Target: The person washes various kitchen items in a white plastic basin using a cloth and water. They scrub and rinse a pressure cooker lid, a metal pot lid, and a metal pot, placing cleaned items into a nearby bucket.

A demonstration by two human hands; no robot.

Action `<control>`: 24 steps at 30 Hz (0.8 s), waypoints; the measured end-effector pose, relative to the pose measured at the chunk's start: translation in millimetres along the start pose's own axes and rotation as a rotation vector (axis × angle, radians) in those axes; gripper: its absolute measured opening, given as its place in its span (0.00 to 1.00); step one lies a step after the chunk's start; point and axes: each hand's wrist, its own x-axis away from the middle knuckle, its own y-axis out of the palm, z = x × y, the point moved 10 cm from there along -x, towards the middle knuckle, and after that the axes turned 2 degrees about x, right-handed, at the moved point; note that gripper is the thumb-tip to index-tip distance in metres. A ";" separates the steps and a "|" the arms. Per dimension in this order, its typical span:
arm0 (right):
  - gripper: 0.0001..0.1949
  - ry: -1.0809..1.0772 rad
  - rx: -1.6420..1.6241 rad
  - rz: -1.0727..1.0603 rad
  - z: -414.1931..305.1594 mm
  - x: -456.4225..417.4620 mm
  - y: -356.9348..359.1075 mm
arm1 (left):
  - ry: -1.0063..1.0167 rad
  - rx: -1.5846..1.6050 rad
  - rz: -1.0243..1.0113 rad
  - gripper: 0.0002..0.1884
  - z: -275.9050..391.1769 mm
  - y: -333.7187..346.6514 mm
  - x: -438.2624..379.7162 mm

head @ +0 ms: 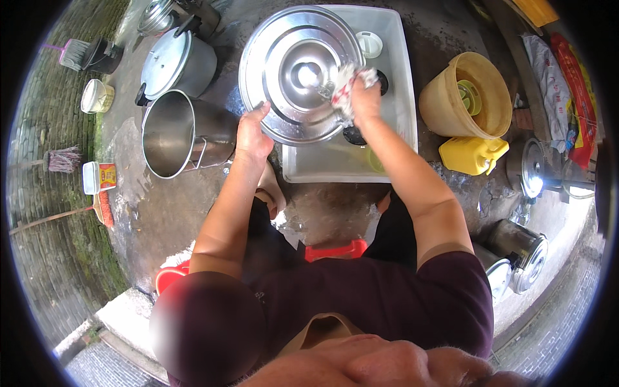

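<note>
My left hand (255,133) grips the lower left rim of a round stainless steel lid (285,53), which is tilted so its ringed face shows. Bunched in my right hand (366,101) is a red and white cloth (346,92), pressed against the lid's right side. Below the lid stands a translucent white plastic tub (333,169) holding some water. Inside the tub are a white slotted plastic piece (370,44) and a black round part (355,136). Another dark round thing is partly hidden behind my right hand.
A tall steel pot (167,133) and a pressure cooker (167,63) stand to the left. On the right are a beige bucket (430,101), a yellow jug (464,156) and several lidded metal pots (524,261). A broom (103,208) lies by the brick wall (53,121).
</note>
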 end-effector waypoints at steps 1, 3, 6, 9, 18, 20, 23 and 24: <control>0.26 -0.030 0.020 -0.066 24.9 -3.3 9.1 | 0.001 -0.013 0.017 0.15 1.7 6.5 -1.8; 0.25 -0.043 0.191 -0.178 30.6 29.5 24.9 | 0.036 -0.012 0.020 0.18 4.9 -0.7 -9.4; 0.23 -0.085 0.413 -0.440 20.8 65.2 49.1 | 0.044 0.031 -0.039 0.20 0.2 -9.4 -21.0; 0.22 -0.259 0.471 -0.552 -6.9 101.8 68.8 | 0.018 0.028 -0.031 0.22 -10.9 -3.5 -23.4; 0.17 -0.102 0.107 -0.711 -41.6 136.3 87.1 | -0.071 0.047 0.040 0.16 -29.6 -0.1 -21.6; 0.14 0.029 -0.078 -0.690 -59.5 123.8 71.7 | -0.066 0.065 0.011 0.17 -24.2 2.3 -20.1; 0.15 -0.019 -0.396 -0.565 -102.1 96.1 49.9 | -0.056 0.037 0.053 0.15 -19.8 -5.5 -24.1; 0.15 -0.098 -0.427 -0.544 -111.2 81.8 43.5 | -0.063 0.019 0.056 0.15 -19.8 -1.0 -21.2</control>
